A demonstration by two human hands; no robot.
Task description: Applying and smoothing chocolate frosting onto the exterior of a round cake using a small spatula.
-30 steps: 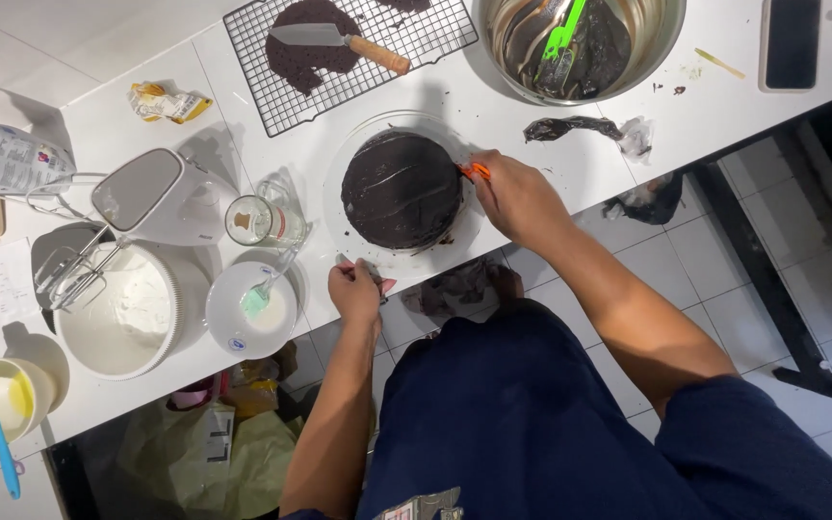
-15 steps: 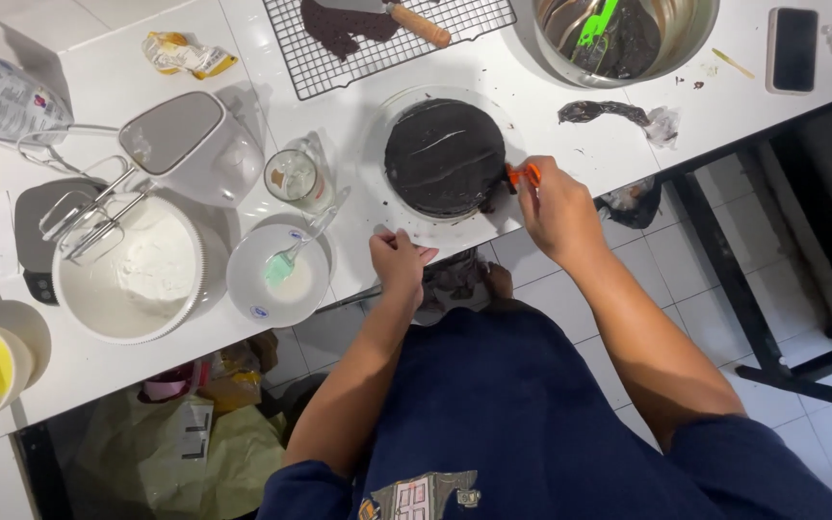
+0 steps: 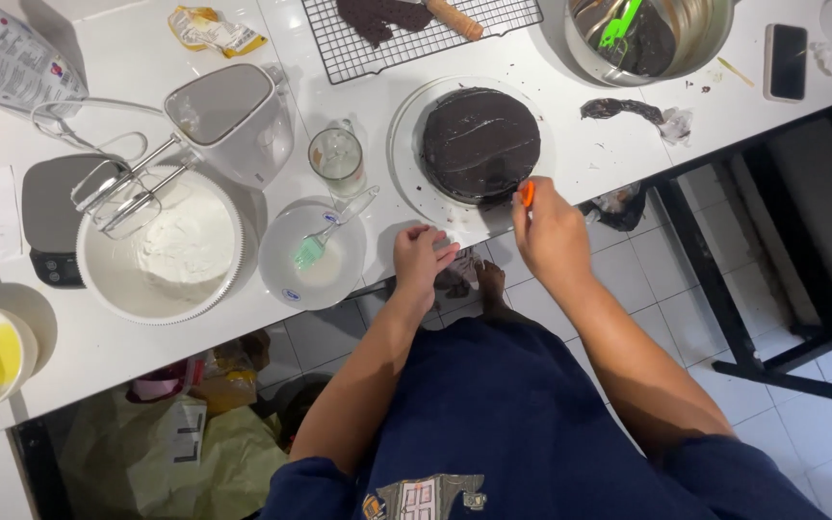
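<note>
Frosting the chocolate cake (image 3: 481, 143)
Right hand (image 3: 551, 231), gripping an orange-handled tool (image 3: 528, 194), is shifting along the cake's near edge; left hand (image 3: 420, 255), loosely curled and empty, is steadying the cake stand (image 3: 406, 183) on the tabletop (image 3: 570, 144).

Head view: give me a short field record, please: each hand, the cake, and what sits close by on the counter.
left hand: rests on the near rim of the clear turntable plate
right hand: grips an orange-handled tool at the cake's near side
cake: round, dark chocolate coating, centred on the plate
left of the plate: glass cup, small white bowl holding a green brush
behind the plate: wire rack, steel mixing bowl
</note>
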